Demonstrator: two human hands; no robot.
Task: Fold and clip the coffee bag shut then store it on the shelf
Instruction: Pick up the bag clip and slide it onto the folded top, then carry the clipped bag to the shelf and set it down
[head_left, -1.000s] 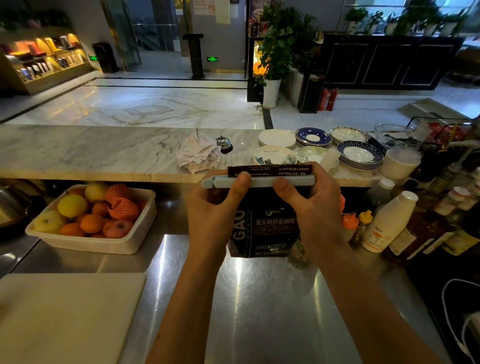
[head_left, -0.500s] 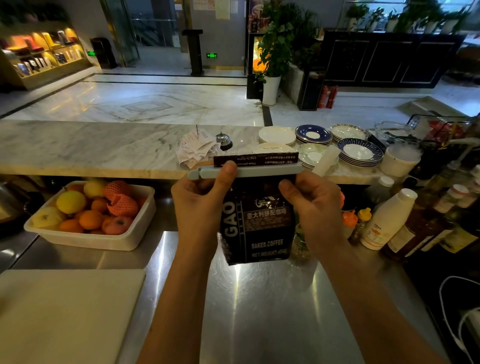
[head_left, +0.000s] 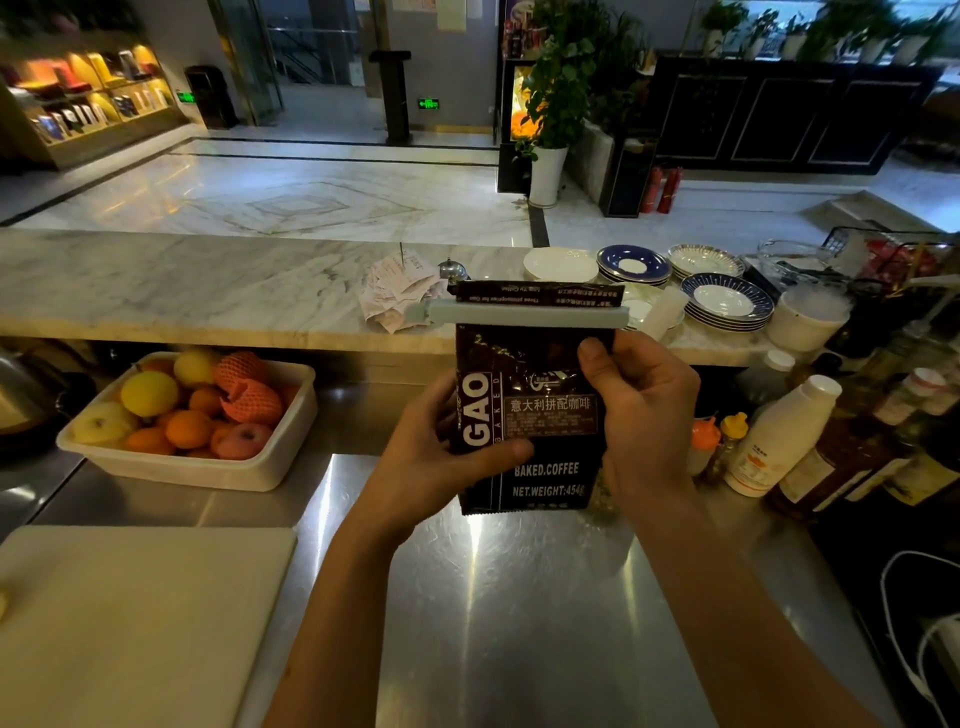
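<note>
Steel countertop (head_left: 519, 623) is lying bare in front of the person, bounded on the left by a pale cutting board (head_left: 130, 623) and a white tub of fruit (head_left: 192, 415). Above it, the left hand (head_left: 431, 467) is gripping the coffee bag (head_left: 530, 415) low on its left edge, thumb across the front. A pale clip (head_left: 519, 314) is sitting across the folded top, apparently closed. Opposite, the right hand (head_left: 644, 410) is pinching the bag's upper right side just under the clip. Bottles (head_left: 779, 436) are crowding the right edge, with stacked plates (head_left: 727, 301) resting on the marble ledge (head_left: 208, 291) behind.
</note>
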